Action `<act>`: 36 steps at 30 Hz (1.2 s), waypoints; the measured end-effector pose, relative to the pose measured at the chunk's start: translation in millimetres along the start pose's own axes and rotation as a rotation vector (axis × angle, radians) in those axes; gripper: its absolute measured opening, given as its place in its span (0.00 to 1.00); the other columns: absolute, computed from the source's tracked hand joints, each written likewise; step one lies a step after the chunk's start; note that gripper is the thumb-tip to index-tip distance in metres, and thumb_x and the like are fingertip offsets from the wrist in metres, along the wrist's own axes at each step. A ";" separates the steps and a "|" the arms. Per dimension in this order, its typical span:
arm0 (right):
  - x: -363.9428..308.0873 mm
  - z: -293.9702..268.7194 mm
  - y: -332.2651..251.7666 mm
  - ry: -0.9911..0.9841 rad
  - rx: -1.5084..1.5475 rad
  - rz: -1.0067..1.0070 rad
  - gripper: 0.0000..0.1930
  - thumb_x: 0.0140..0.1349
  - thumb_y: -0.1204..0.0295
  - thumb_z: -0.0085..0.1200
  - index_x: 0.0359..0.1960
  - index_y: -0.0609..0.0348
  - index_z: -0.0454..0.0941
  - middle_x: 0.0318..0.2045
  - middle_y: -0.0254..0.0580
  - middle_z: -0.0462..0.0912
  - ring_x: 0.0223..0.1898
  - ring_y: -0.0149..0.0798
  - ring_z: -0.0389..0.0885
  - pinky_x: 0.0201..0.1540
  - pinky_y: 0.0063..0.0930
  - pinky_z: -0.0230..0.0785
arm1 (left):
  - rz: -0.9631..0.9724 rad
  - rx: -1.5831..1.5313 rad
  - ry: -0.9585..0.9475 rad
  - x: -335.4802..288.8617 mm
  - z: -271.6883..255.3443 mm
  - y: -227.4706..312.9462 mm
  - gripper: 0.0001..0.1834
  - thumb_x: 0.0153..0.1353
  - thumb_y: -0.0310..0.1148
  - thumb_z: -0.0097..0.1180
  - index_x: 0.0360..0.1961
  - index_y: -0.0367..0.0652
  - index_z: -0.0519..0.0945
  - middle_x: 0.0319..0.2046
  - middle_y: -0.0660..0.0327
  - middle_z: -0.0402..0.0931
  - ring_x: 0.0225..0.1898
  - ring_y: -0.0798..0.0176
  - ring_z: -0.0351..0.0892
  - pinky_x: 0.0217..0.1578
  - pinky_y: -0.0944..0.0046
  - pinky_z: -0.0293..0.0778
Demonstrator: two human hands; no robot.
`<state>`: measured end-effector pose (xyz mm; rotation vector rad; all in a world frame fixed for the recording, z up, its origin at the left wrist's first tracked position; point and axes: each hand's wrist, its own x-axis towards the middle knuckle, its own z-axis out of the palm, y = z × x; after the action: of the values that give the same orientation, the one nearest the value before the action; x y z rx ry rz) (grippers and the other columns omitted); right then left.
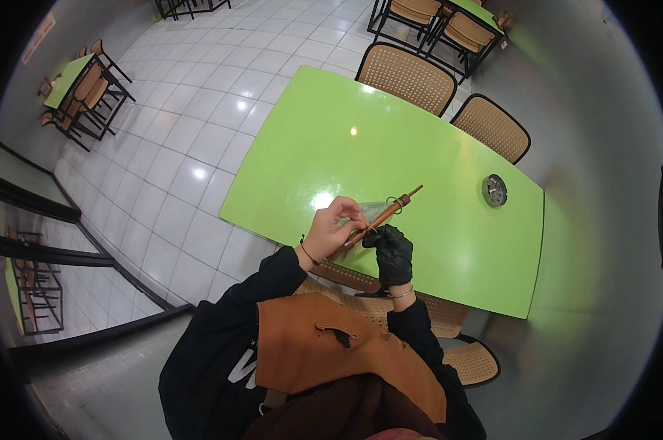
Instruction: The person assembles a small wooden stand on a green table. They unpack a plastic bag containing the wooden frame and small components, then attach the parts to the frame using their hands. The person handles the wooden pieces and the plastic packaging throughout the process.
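A slim brown rod [383,215] with a thinner tip is held slantwise above the near part of the green table [434,220]. Dark cord-like loops ring its upper part. My bare left hand [336,226] pinches at the rod's lower part, thumb and fingertips together, a dark bracelet on its wrist. In a black glove, my right hand [391,254] is curled closed against the rod's right side; the fingers partly hide what they grip. Behind the rod shows a pale, see-through sheet or bag [375,210], partly covered.
A round ashtray [494,191] stands toward the table's right end. Two woven-backed chairs [408,77] line the far side, and more chairs [472,363] are tucked at the near side. A grey wall [603,220] runs along the right.
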<state>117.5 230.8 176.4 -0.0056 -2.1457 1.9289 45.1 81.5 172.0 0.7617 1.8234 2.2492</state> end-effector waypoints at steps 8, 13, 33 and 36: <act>2.6 0.1 -7.8 -0.008 -0.141 0.030 0.07 0.50 0.84 0.46 0.28 0.63 0.76 0.22 0.40 0.79 0.26 0.34 0.79 0.30 0.23 0.70 | 0.050 0.060 -0.029 0.0 3.5 4.5 0.12 0.53 0.13 0.46 0.36 0.38 0.64 0.26 0.56 0.76 0.32 0.64 0.80 0.36 0.67 0.76; 6.7 -3.3 -13.7 -0.015 -0.480 -0.115 0.09 0.50 0.83 0.45 0.26 0.57 0.77 0.22 0.39 0.79 0.25 0.39 0.80 0.27 0.26 0.70 | 0.026 0.120 -0.010 -0.2 6.0 4.5 0.12 0.52 0.12 0.48 0.32 0.37 0.63 0.25 0.55 0.77 0.32 0.64 0.80 0.35 0.68 0.76; -12.3 8.0 6.7 -0.034 0.046 0.086 0.12 0.65 0.66 0.43 0.33 0.62 0.74 0.19 0.35 0.75 0.20 0.28 0.72 0.24 0.22 0.64 | -0.295 -0.221 -0.154 3.8 -2.2 -19.4 0.04 0.54 0.25 0.57 0.26 0.38 0.75 0.26 0.66 0.71 0.29 0.74 0.69 0.31 0.73 0.66; -12.5 7.9 9.6 -0.068 0.111 0.132 0.11 0.65 0.66 0.44 0.32 0.62 0.75 0.18 0.34 0.73 0.20 0.27 0.70 0.24 0.21 0.63 | -0.202 -0.062 -0.127 4.7 -0.7 -14.0 0.04 0.53 0.24 0.57 0.24 0.38 0.75 0.26 0.65 0.70 0.30 0.72 0.68 0.31 0.72 0.66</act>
<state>126.5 222.0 164.0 -0.0626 -2.1265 2.1496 37.9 86.4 160.0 0.6606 1.6827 2.0715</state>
